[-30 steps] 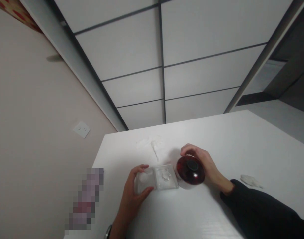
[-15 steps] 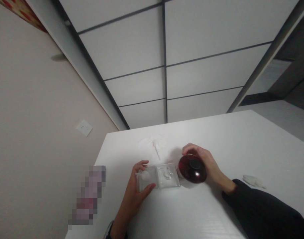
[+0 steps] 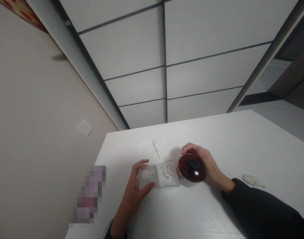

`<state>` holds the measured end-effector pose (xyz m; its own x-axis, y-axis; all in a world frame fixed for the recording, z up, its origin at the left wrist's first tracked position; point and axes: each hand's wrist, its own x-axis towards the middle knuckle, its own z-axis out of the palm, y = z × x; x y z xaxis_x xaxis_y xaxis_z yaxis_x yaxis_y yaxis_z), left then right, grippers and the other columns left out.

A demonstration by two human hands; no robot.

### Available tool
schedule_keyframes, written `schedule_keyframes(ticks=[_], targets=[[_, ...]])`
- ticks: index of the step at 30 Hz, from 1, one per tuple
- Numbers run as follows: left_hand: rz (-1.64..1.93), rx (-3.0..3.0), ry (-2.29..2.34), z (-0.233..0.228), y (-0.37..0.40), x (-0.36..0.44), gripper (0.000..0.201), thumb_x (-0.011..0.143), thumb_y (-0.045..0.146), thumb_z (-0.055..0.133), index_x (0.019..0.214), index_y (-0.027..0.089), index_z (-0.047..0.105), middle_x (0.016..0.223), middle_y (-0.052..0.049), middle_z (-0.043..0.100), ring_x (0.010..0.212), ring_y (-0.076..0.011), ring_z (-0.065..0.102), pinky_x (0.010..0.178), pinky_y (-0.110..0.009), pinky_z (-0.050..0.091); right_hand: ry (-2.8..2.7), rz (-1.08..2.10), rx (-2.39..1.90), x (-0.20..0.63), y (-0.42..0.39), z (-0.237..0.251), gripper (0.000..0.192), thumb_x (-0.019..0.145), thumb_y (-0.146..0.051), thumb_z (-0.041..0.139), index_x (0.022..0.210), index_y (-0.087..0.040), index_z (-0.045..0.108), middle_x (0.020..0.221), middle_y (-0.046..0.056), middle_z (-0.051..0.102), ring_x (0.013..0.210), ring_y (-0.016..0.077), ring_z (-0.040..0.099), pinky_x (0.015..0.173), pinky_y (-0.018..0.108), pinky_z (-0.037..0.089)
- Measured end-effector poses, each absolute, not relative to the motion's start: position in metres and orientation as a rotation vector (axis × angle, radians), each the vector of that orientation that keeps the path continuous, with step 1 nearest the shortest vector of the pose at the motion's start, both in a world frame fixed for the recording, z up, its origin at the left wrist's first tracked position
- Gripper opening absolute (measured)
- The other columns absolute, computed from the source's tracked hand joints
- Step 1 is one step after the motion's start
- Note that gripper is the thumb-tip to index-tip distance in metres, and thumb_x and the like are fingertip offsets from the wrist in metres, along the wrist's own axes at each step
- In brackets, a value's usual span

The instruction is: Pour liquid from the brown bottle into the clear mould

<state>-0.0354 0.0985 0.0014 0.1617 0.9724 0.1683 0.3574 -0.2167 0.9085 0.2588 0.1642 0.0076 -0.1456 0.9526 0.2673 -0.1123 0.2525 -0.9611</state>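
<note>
A clear plastic box (image 3: 168, 176) lies on the white table with two square parts side by side, and a small ring-like shape shows in its right part. My left hand (image 3: 135, 189) is around the left end of the box, thumb along the near edge and fingers at the far edge. Against the box's right end stands a round container with a glossy dark red lid (image 3: 188, 168) and a black disc on top. My right hand (image 3: 204, 156) wraps its far right side; some of the fingers are hidden behind the container.
Beyond the box lies a small whitish, thin-ended thing (image 3: 156, 148) with faint clear film around it. A crumpled pale piece (image 3: 252, 180) rests near my right sleeve. A blurred-out pinkish item (image 3: 88, 196) is at the table's left edge. White panelled doors (image 3: 142, 83) rise behind the table (image 3: 223, 132).
Almost nothing differs. Both hands stay at the box and the red-lidded container, with at most a tiny shift.
</note>
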Motion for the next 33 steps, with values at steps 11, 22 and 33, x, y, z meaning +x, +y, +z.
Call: schedule_keyframes(ticks=[11,22,33], targets=[[0.994,1.755,1.276,0.0020,0.0981,-0.0350,0.032,0.095,0.038,0.071,0.124,0.028,0.062,0.154,-0.012,0.054,0.148,-0.0349,0.047,0.122,-0.058,0.036,-1.383,1.176,-0.878,0.2595,0.1633,0.0075,0.061,0.101,-0.075,0.044,0.084,-0.024,0.073,0.086,0.003,0.069,0.079,0.0196,0.062,0.078,0.034,0.047],[1.130,1.905,1.337,-0.0042,0.0975,-0.0291,0.011,0.101,0.027,0.055,0.112,0.024,0.057,0.127,-0.011,0.066,0.120,-0.0263,0.066,0.102,-0.044,0.054,-1.389,1.163,-0.860,0.2594,0.1647,0.0061,0.060,0.101,-0.074,0.044,0.085,-0.023,0.073,0.086,0.003,0.070,0.077,0.0189,0.063,0.077,0.033,0.048],[1.142,1.926,1.429,-0.0063,0.0947,-0.0263,0.012,0.101,0.032,0.057,0.109,0.023,0.054,0.127,-0.013,0.068,0.117,-0.0274,0.069,0.099,-0.046,0.056,-1.382,1.191,-0.872,0.2572,0.1635,0.0071,0.064,0.101,-0.077,0.041,0.085,-0.023,0.073,0.086,0.004,0.069,0.078,0.0204,0.062,0.078,0.035,0.047]])
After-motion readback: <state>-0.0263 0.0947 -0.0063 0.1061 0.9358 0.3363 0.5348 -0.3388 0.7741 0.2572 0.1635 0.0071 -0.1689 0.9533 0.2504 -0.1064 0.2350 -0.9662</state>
